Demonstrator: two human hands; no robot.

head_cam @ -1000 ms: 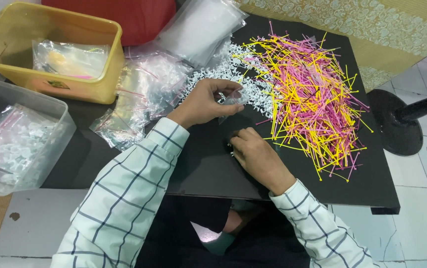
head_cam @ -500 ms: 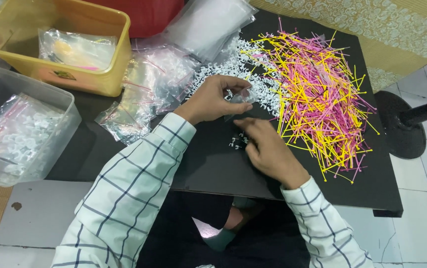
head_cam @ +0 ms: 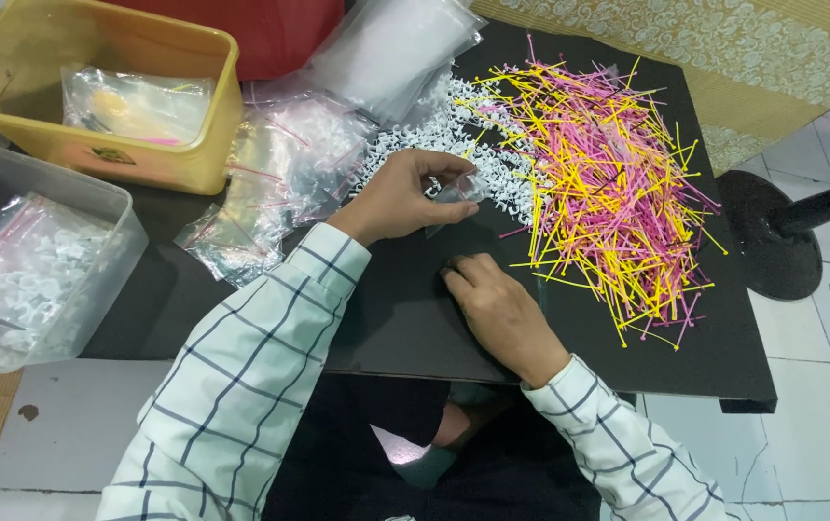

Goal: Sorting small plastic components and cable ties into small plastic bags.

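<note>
Black and matte, the worktop (head_cam: 386, 318) carries everything under your hands. Your left hand (head_cam: 405, 196) pinches a small clear plastic bag (head_cam: 452, 198) between thumb and fingertips, holding it just above the worktop at the edge of a heap of small white plastic pieces (head_cam: 473, 145). Your right hand (head_cam: 497, 309) lies palm down on the bare worktop just below the bag, fingers curled in; whether it grips anything underneath, you cannot tell. To the right of both hands spreads a wide tangle of pink and yellow sticks (head_cam: 608, 183), touching the white heap. To the left lie crumpled clear bags (head_cam: 280, 183), then a yellow bin (head_cam: 96, 154) with a filled bag inside, and a clear tub (head_cam: 39, 280) holding bagged white pieces.
</note>
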